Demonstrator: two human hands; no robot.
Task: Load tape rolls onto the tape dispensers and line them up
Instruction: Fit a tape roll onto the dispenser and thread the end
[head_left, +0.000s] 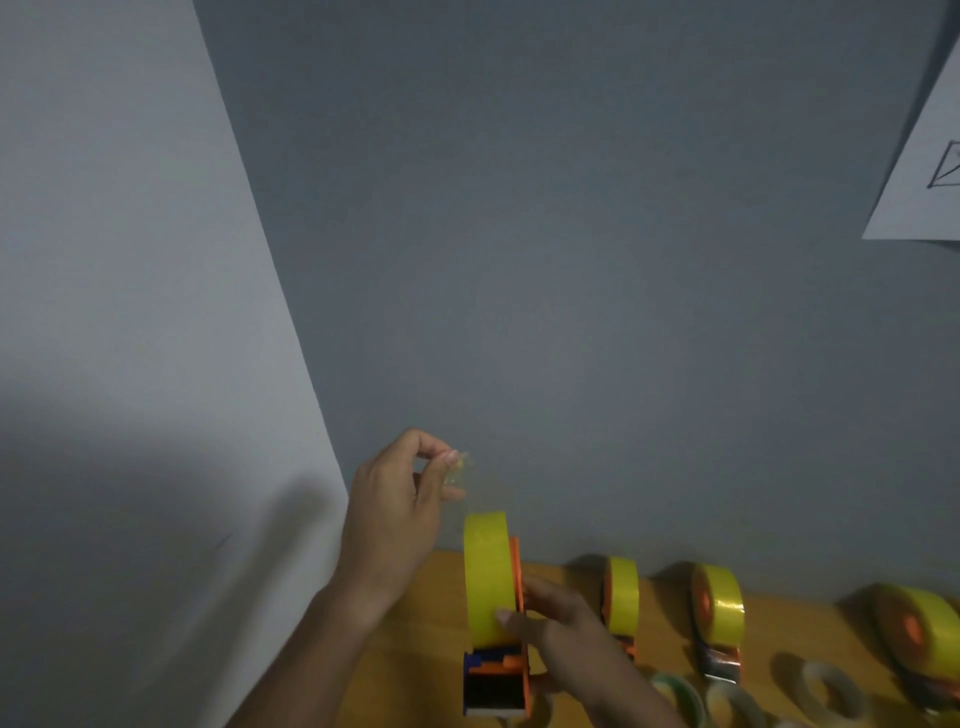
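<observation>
Grey wall (571, 260) behind — your left hand (400, 499) pinches flimsy, sticky tape end (457, 475); right hand (550, 623) grips the light dispenser (498, 670) — hold its frame.

from here i see the wooden table (441, 571) ends against the grey wall (571, 260), so nothing passes behind the row. three loaded dispensers (622, 597) (719, 613) (919, 629) stand along that wall with narrow gaps between them. loose tape rolls (831, 691) crowd the near right. the dispenser in hand (493, 613) blocks the middle. open tabletop shows left of it, under the left forearm (332, 623).
</observation>
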